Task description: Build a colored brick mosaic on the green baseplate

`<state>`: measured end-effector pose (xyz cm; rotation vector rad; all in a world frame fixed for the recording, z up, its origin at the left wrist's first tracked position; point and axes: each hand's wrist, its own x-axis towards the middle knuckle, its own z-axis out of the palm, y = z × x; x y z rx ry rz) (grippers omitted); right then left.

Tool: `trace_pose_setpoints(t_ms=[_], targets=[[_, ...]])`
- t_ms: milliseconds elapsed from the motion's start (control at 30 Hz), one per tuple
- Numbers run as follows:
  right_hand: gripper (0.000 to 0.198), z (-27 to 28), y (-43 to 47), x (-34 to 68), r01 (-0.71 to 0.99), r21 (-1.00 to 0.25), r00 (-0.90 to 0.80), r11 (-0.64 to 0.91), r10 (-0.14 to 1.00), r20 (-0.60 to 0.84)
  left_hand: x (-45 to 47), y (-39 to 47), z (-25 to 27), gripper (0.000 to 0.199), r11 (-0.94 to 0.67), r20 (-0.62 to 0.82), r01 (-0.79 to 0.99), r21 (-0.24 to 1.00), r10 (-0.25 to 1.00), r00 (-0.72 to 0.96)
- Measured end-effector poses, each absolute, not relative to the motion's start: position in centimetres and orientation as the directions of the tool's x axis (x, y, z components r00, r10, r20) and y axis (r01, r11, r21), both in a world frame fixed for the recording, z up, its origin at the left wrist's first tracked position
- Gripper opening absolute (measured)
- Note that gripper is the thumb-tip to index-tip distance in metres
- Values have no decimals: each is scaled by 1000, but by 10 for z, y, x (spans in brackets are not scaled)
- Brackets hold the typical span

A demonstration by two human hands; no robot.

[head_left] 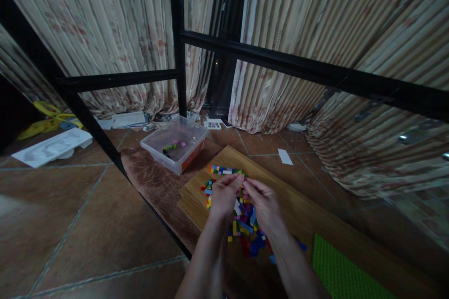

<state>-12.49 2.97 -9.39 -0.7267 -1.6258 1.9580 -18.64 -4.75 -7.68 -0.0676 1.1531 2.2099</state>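
My left hand (224, 196) and my right hand (263, 200) meet above a pile of toy bricks (244, 227), fingertips pinched together. Whatever they grip between them is too small and too covered by the fingers to make out. The mixed-colour bricks lie loose beneath and between my wrists, partly hidden by both hands. Just beyond my fingers, a narrow strip of multicoloured bricks (219, 169) lies on the wooden board (291, 215).
A clear plastic box (192, 153) with a few bricks inside stands on a brown mat (150, 175), beyond the board's left end. A green baseplate (342, 266) lies at right. Black metal bars (179, 56) cross in front of the curtains. White packaging (52, 147) rests on the tiles.
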Motion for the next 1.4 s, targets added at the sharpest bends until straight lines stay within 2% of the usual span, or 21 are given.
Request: trace_pose_setpoints(t_ms=[133,200,300,367,467,567,667,733,833,900,1000,1100,1167,1233,1300,1333,1400], targets=[[33,-96,28,-123,-83,-973,-716,-213,692,-91,-186,-45,-79,39,-423,-293,-540,728,520,-802],[34,-97,31,-122,-57,-985,-700,-162,710,-76,-188,-46,-81,35,-389,-294,-513,765,498,-816],[31,-102,41,-118,67,-996,-680,63,733,1,-193,-48,-86,19,-271,-256,-388,881,417,-872],[25,-107,50,-115,174,-951,-709,254,703,58,-195,-49,-91,9,-137,-189,-251,958,357,-915],[25,-112,59,-113,302,-833,-772,463,632,72,-194,-49,-96,18,113,-84,-56,992,262,-961],[25,-107,62,-121,327,-757,-795,565,598,103,-190,-49,-95,27,254,-21,37,967,224,-974],[24,-95,62,-142,284,-711,-807,644,560,186,-189,-51,-92,29,309,-17,68,949,265,-964],[25,-88,61,-163,252,-647,-851,719,483,206,-191,-54,-90,28,325,-18,74,943,271,-962],[28,-83,56,-198,213,-461,-939,861,310,146,-199,-60,-89,24,327,-11,60,943,211,-977],[28,-86,52,-218,189,-398,-961,898,252,111,-205,-65,-88,20,324,4,49,945,140,-990],[21,-95,46,-237,168,-362,-977,917,203,62,-212,-73,-85,18,339,15,38,940,71,-997],[11,-103,45,-242,164,-338,-983,927,182,21,-218,-79,-80,24,418,-29,-5,908,51,-998],[11,-103,45,-239,165,-336,-983,927,181,18,-221,-82,-78,27,466,-61,-41,884,28,-998],[14,-97,45,-233,157,-338,-984,928,177,27,-224,-83,-77,32,458,-73,-69,886,-9,-997],[18,-86,44,-222,120,-360,-986,925,153,63,-227,-84,-77,39,338,-101,-101,936,-20,-995],[20,-78,42,-215,92,-382,-986,920,137,94,-227,-85,-77,42,226,-132,-125,966,16,-991],[25,-64,38,-198,4,-462,-976,887,105,192,-226,-86,-77,45,-43,-191,-204,978,207,-959]])
